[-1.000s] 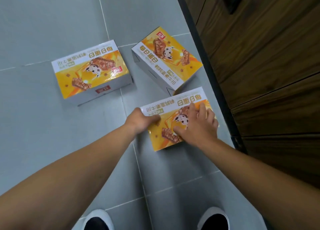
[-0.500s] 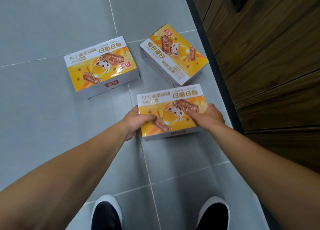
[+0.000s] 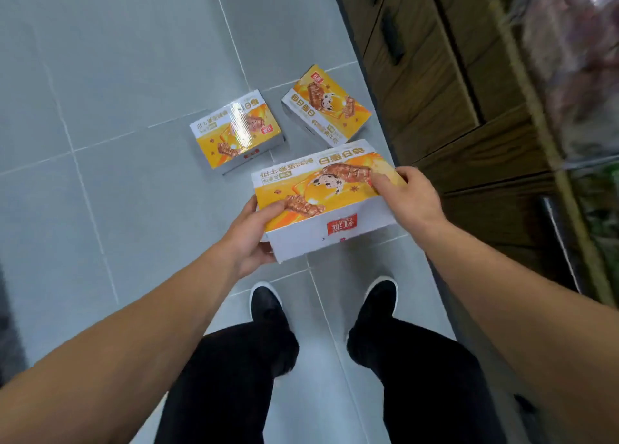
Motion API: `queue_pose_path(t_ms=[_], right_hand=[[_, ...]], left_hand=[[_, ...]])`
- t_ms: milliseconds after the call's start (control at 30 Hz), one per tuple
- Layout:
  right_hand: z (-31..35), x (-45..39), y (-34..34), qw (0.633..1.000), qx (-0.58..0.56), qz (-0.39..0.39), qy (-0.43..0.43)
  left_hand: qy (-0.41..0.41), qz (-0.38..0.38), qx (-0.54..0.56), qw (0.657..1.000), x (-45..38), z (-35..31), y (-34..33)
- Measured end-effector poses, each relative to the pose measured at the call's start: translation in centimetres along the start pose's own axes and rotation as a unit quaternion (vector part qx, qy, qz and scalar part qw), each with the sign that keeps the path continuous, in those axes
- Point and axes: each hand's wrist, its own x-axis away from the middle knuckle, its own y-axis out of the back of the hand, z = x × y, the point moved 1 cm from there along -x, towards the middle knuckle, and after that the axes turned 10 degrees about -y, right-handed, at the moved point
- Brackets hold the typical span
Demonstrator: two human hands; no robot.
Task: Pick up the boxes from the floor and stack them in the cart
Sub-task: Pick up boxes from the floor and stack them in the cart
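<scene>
Centrally, a held snack box [image 3: 321,199] spans both hands, its long axis running left to right. Left hand [image 3: 249,239] grips the box's near-left corner, thumb on the printed top; right hand [image 3: 407,197] grips the far-right end, fingers curled over the top. Beyond, on the tiled floor [image 3: 100,108], lie a left floor box [image 3: 234,132] and a right floor box [image 3: 326,107], the latter beside the wooden cabinet [image 3: 435,75]. No cart is in view; its direction cannot be told.
</scene>
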Motion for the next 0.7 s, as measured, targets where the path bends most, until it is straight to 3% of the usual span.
queue_pose_path(t_ms=[100,200,267,400,500,600,700], right_hand=[[1.4,7.4,4.2,0.998,0.025,-0.059,0.007],[2.7,15.4,7.8,0.994,-0.061,-0.082,-0.049],[3.5,20.4,9.6,0.986,-0.124,-0.057,-0.096],[4.7,28.0,10.3,0.933,-0.291,0.101,-0.187],[4.3,31.4,10.9,0.895,-0.377,0.108,-0.211],[1.9,33.8,11.7,0.916,-0.354,0.043,-0.183],[-1.5,36.4,13.0,0.941,-0.309,0.006,-0.140]], left_hand=[[0.015,-0.023,0.021,0.999,7.5,-3.8,-0.9],[0.011,-0.025,0.030,0.999,14.8,-7.5,-1.9],[0.002,-0.022,0.037,0.999,19.1,-9.3,-2.9],[-0.006,0.012,0.060,0.998,25.8,-9.9,-4.8],[-0.027,0.055,0.047,0.997,30.7,-9.0,-5.7],[-0.023,0.084,-0.022,0.996,34.8,-7.2,-5.5],[0.000,0.079,-0.177,0.981,38.2,-5.7,-4.2]])
